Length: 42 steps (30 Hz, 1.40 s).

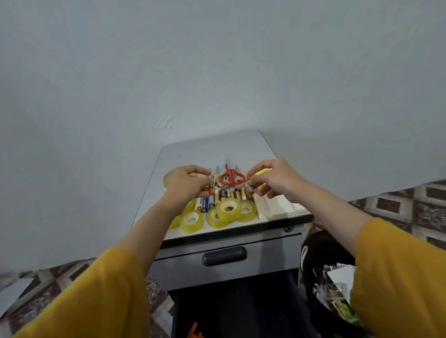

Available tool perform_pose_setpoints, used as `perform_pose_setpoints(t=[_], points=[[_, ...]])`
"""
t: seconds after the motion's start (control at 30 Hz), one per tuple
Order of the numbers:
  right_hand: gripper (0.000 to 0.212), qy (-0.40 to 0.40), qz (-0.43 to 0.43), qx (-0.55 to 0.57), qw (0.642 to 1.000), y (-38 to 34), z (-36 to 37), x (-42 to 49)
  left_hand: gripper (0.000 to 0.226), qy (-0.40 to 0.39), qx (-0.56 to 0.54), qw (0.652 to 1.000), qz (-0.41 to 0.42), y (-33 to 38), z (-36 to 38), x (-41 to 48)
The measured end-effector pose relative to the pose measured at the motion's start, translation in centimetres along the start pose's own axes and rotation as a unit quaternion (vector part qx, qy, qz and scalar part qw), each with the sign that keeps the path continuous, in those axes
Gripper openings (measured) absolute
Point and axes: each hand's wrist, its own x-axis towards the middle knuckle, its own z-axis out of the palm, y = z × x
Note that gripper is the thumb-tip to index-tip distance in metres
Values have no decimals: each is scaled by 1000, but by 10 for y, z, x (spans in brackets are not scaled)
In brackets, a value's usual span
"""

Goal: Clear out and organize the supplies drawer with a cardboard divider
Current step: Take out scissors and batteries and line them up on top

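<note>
Roughly level, grey metal cabinet top (215,148); drawer (270,258) below is closed, dark oblong handle.

Supplies lie on top:
- glossy yellowish translucent tape rolls (228,208), four plain at the front edge, more half-hidden by the left forearm
- cylindrical batteries (222,194) in one row behind, about ten, too blurred to count
- one pair of red-handled scissors (231,176)
- flat pale cardboard piece (277,207) at right

Left hand (186,184): fingers curled, tips together at the row's left end; grasp unclear. Right hand (275,179) clasps a yellow marker (263,171).
</note>
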Motion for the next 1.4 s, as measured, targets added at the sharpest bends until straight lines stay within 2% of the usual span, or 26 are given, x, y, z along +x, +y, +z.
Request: perform_pose_setpoints(t=[0.23, 0.43, 0.53, 0.63, 0.93, 1.17, 1.3, 1.4], points=[[14, -16, -17, -20, 1000, -12, 29, 38, 10, 19, 81, 996, -21, -15, -4, 36], [20, -41, -34, -129, 990, -9, 64, 65, 12, -16, 118, 992, -52, -27, -1, 52], [7, -40, -38, -167, 984, -8, 73, 71, 15, -31, 142, 988, -55, -29, 0, 57], [16, -51, -36, -199, 978, -8, 81, 75, 16, -36, 165, 985, -47, -32, -1, 59], [15, -42, -38, -207, 977, -5, 86, 83, 12, -34, 144, 988, -44, -41, -6, 60], [13, -43, -44, -201, 978, -7, 84, 78, 17, -28, 110, 992, -62, -40, -10, 53], [13, -14, -44, -196, 980, -13, 77, 68, 11, -22, 90, 994, -60, -36, -16, 40], [9, 12, -49, -178, 983, -17, 72, 49, 16, -15, 75, 996, -44, -32, -19, 21]])
